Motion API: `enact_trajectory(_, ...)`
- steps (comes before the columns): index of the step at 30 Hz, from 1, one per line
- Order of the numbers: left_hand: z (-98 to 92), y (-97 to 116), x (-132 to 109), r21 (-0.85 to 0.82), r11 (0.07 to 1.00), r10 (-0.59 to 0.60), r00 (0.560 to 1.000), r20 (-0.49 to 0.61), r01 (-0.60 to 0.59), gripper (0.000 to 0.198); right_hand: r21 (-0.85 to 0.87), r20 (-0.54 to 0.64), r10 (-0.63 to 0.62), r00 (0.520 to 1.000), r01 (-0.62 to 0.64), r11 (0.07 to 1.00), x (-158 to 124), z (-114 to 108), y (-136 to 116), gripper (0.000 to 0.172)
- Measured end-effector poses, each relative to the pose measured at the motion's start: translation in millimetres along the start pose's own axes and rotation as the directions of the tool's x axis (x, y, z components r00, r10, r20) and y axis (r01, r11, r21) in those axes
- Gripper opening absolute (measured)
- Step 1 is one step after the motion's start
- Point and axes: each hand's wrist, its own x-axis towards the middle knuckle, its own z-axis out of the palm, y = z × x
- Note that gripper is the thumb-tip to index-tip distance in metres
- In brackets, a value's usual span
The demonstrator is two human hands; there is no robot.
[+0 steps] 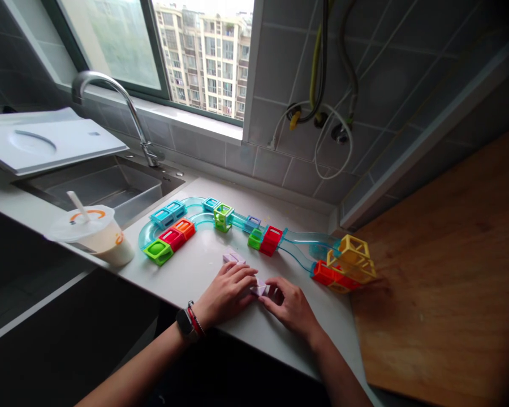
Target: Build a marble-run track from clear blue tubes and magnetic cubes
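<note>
A small pale lilac piece with an angular shape (pixel 258 288) lies between my hands, low over the white counter (pixel 186 288). My left hand (pixel 229 291), with a dark watch and red bracelet at the wrist, curls its fingers over the left side of that piece. From the right, the thumb and forefinger of my right hand (pixel 290 308) pinch its other edge. Just beyond my left fingers lies another pale lilac piece (pixel 234 257). Behind both hands runs a toy track (pixel 303 242) of clear blue channels joined by coloured cube frames. My fingers partly hide the held piece.
A lidded drink cup with a straw (pixel 106 243) stands at the counter's left edge. Behind it are a steel sink (pixel 110 183), a curved faucet (pixel 131 110) and a white panel (pixel 46 141). A wooden board (pixel 441 271) borders the right side; yellow cube frames (pixel 356 257) stand near it.
</note>
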Motion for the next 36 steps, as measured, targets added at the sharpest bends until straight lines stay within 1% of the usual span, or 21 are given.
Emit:
enact_trajectory(3,-0.8,-1,0,-0.008,1.0,-0.015,1.0,0.009,0.015,0.021,-0.008,-0.012,0.023,1.0,-0.023,1.0,0,1,1,0.025)
enact_trajectory(5,-2.7,-1,0,-0.009,0.999,-0.032,0.999,0.003,0.032,0.023,-0.024,-0.01,0.023,1.0,-0.023,0.999,0,2,3,0.029)
enact_trajectory(7,-4.9,0,1,-0.01,0.998,-0.056,0.998,0.003,0.056,0.025,-0.082,0.003,-0.024,1.0,0.024,0.996,-1,2,4,0.038)
enact_trajectory(9,-6.5,1,1,-0.012,0.997,-0.079,0.997,0.024,0.079,0.03,-0.173,0.007,-0.11,0.994,0.11,0.979,-1,2,6,0.044)
enact_trajectory(11,-7.5,1,2,-0.018,0.995,-0.095,0.994,0.054,0.096,0.036,-0.247,0.008,-0.191,0.982,0.187,0.951,-2,2,7,0.043)
enact_trajectory(13,-8.1,2,2,-0.027,0.995,-0.097,0.992,0.075,0.099,0.042,-0.274,0.01,-0.235,0.972,0.229,0.934,-2,3,7,0.037)
enact_trajectory(15,-8.5,3,1,-0.035,0.996,-0.085,0.993,0.083,0.088,0.047,-0.264,0.02,-0.254,0.967,0.25,0.932,-2,3,6,0.032)
enact_trajectory(18,-7.3,2,-1,-0.031,0.998,-0.052,0.996,0.077,0.054,0.048,-0.236,0.019,-0.271,0.962,0.268,0.934,-2,4,4,0.032)
enact_trajectory(21,-1.8,-1,-3,-0.001,0.999,-0.048,0.998,0.032,0.048,0.038,-0.221,0.022,-0.284,0.959,0.282,0.934,0,5,2,0.031)
enact_trajectory(25,8.4,-4,-4,0.033,0.999,-0.036,0.998,-0.045,0.038,0.026,-0.196,0.018,-0.293,0.956,0.291,0.937,2,6,4,0.023)
enact_trajectory(27,9.5,0,-4,0.037,0.999,-0.014,0.995,-0.101,0.018,0.024,-0.163,-0.012,-0.281,0.96,0.275,0.948,3,7,6,0.017)
enact_trajectory(29,5.5,7,-4,0.016,1.0,-0.005,0.98,-0.2,0.008,0.028,-0.08,-0.067,-0.245,0.967,0.239,0.968,3,7,8,0.016)
enact_trajectory(30,1.7,11,-5,-0.018,1.0,-0.02,0.963,-0.269,0.016,0.031,-0.016,-0.096,-0.212,0.973,0.211,0.977,3,7,9,0.018)
enact_trajectory(31,-2.7,15,-5,-0.075,0.997,-0.058,0.934,-0.351,0.034,0.033,0.055,-0.123,-0.171,0.978,0.179,0.982,3,7,10,0.02)
enact_trajectory(32,-7.2,19,-6,-0.159,0.986,-0.124,0.889,-0.441,0.059,0.032,0.124,-0.146,-0.124,0.981,0.143,0.982,4,6,11,0.022)
enact_trajectory(33,-11.0,23,-7,-0.274,0.958,-0.226,0.821,-0.524,0.089,0.028,0.188,-0.164,-0.076,0.983,0.107,0.976,4,6,11,0.024)
enact_trajectory(34,-13.6,26,-9,-0.4,0.91,-0.343,0.743,-0.574,0.111,0.023,0.245,-0.181,-0.031,0.983,0.076,0.966,5,6,12,0.026)
enact_trajectory(35,-14.5,28,-11,-0.513,0.849,-0.45,0.676,-0.584,0.122,0.019,0.304,-0.198,0.009,0.98,0.052,0.951,7,6,13,0.027)
enact_trajectory(36,-13.4,30,-13,-0.6,0.789,-0.533,0.632,-0.563,0.131,0.021,0.372,-0.21,0.046,0.977,0.036,0.928,8,6,14,0.029)
